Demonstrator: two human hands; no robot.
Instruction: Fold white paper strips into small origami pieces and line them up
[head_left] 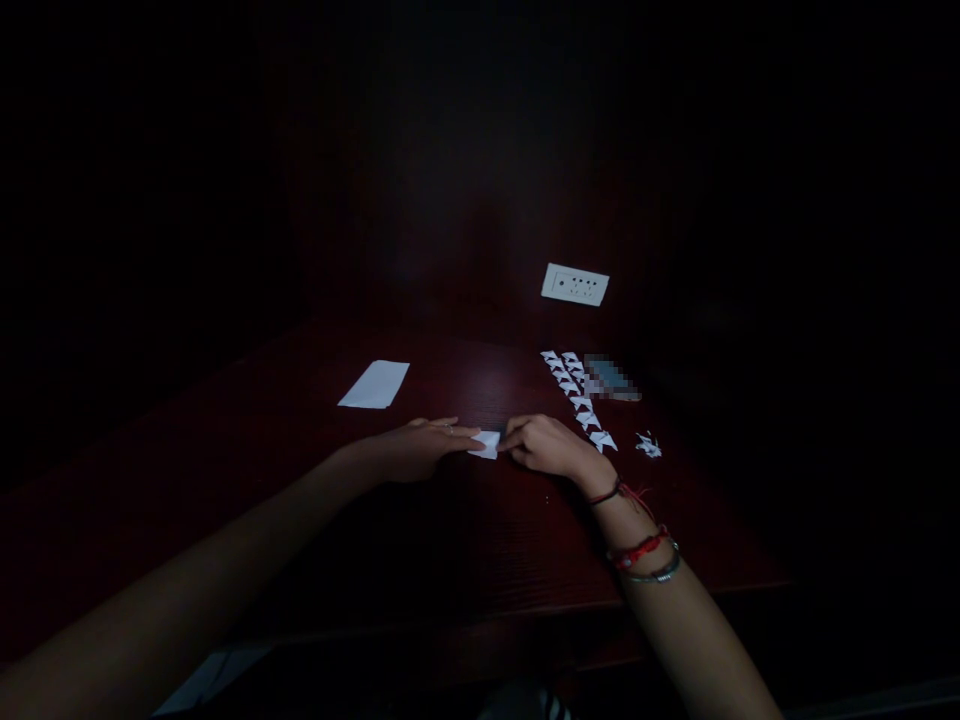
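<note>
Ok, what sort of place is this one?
Probably a dimly lit indoor desk or study corner: a dark red wooden table stands against a wall carrying a white socket plate, with a paper sheet and a row of small folded paper pieces on it.

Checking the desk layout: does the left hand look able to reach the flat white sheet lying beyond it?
Probably yes: only bare table lies between the left hand and the white sheet, though it is touching the small folded paper.
</note>
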